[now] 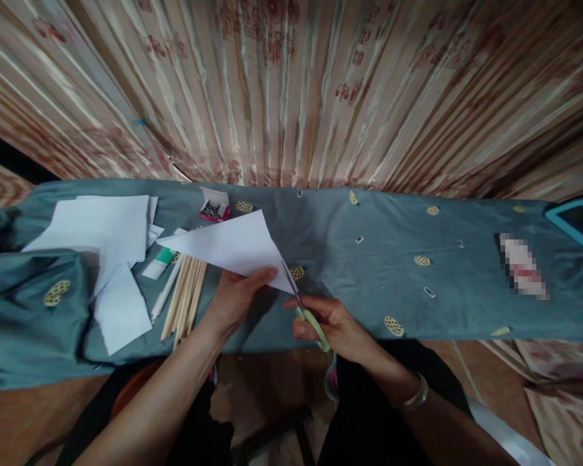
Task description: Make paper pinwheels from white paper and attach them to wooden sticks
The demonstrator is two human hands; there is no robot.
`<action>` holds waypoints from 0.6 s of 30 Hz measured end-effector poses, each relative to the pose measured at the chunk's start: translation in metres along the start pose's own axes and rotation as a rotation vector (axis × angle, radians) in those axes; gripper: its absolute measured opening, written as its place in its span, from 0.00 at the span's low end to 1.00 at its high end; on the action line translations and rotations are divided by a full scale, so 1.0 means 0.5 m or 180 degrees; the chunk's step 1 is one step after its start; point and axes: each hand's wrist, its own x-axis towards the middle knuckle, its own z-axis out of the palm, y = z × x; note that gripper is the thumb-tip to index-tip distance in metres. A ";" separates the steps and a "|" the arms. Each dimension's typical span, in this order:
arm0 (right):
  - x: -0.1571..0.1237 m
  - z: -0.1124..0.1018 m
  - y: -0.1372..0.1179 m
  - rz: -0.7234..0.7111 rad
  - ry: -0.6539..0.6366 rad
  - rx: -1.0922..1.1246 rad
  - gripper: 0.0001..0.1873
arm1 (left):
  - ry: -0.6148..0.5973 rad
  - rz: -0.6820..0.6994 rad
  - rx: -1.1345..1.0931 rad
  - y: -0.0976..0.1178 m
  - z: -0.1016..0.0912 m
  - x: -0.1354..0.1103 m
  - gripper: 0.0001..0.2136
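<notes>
My left hand (240, 294) pinches the lower edge of a white sheet of paper (233, 243), thumb on top and fingers beneath. The paper is a pointed, roughly triangular piece, held above the cloth with its narrow tip toward the left. In my right hand (333, 323) are scissors (312, 323) with pale green handles, my fingers around the loops. Their blades point up and away, lying along the paper's right edge near its lower corner. Whether the blades are cutting into the paper I cannot tell.
A patterned blue-green cloth (369, 278) covers the narrow table. On the left lie white paper sheets (102, 223), wooden sticks (187, 298), a white pen-like stick (165, 291) and a green-and-white tube (160, 259). Behind stands an open small box (214, 206) of metal bits. A blue-framed device (578, 220) lies far right.
</notes>
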 end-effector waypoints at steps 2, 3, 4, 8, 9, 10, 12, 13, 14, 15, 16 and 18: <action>0.001 0.000 0.004 -0.0017 0.0024 0.0047 0.24 | -0.0027 0.0001 -0.0030 0.000 0.000 0.000 0.23; 0.002 0.001 0.006 -0.0020 0.0048 0.0072 0.24 | -0.0041 -0.0002 -0.0044 0.000 -0.001 0.000 0.23; 0.002 0.001 0.007 -0.0020 0.0079 0.0098 0.23 | -0.0049 -0.0005 -0.0052 0.000 -0.001 0.000 0.23; 0.004 0.004 0.009 0.0062 0.0185 0.0272 0.22 | -0.0035 -0.0027 -0.0039 -0.003 -0.003 0.001 0.23; 0.005 0.004 0.010 0.0115 0.0195 0.0336 0.22 | -0.0031 -0.0035 -0.0036 -0.003 -0.004 0.001 0.23; 0.005 0.004 0.012 0.0173 0.0209 0.0392 0.23 | -0.0027 -0.0042 -0.0034 -0.003 -0.004 0.001 0.23; 0.006 0.004 0.016 0.0258 0.0260 0.0484 0.23 | 0.0001 -0.0032 -0.0034 -0.004 -0.004 0.002 0.22; 0.006 0.004 0.018 0.0279 0.0283 0.0513 0.23 | 0.0017 -0.0022 -0.0037 -0.004 -0.004 0.002 0.22; 0.007 0.004 0.019 0.0282 0.0299 0.0527 0.23 | 0.0024 -0.0017 -0.0041 -0.004 -0.004 0.003 0.21; 0.007 0.004 0.018 0.0273 0.0302 0.0528 0.23 | 0.0026 -0.0018 -0.0044 -0.005 -0.004 0.003 0.21; 0.007 0.004 0.017 0.0255 0.0295 0.0515 0.23 | 0.0021 -0.0028 -0.0043 -0.005 -0.003 0.002 0.21; 0.006 0.005 0.012 0.0212 0.0262 0.0439 0.23 | 0.0004 -0.0072 -0.0017 -0.007 -0.002 0.000 0.20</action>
